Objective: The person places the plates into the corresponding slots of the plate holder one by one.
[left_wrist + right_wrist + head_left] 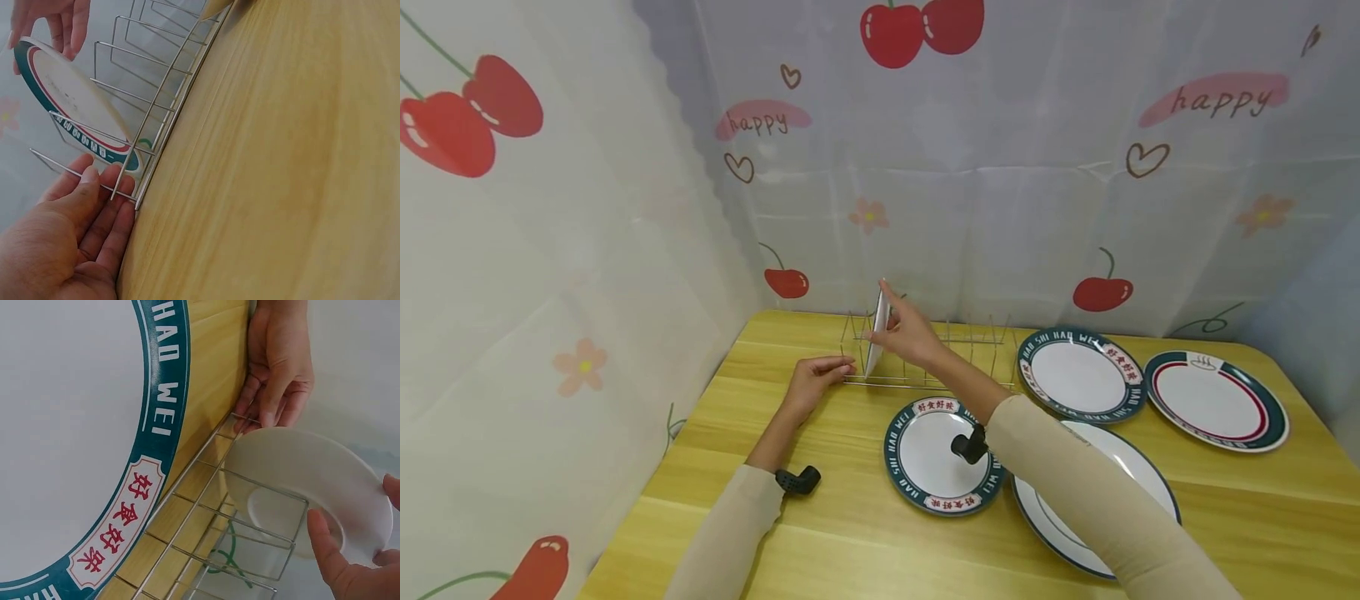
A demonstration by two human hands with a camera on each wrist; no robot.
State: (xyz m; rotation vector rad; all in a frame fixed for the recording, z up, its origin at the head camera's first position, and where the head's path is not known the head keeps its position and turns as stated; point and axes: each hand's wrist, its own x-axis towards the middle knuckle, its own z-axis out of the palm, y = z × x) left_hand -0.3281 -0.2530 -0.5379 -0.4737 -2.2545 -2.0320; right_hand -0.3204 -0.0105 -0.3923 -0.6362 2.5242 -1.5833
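At the back left of the table stands a wire dish rack (pixel 925 385). My right hand (pixel 910 329) grips the upper edge of a white plate (pixel 81 94) with a green and red rim, thumb on one face and fingers on the other. The plate stands steeply tilted between the wires at the rack's left end, its lower edge down in a slot. In the right wrist view the plain underside with its foot ring faces the camera. My left hand (pixel 811 383) pinches the wire at the rack's front left corner, fingertips close to the plate's lower edge.
In front of the rack lies a green-rimmed plate (pixel 932 450). A large white plate (pixel 1135 475) sits right of it, partly under my right forearm. Two more patterned plates, one round (pixel 1075 375) and one oval (pixel 1213 400), lie at the back right. Printed curtains (pixel 970 233) border the table.
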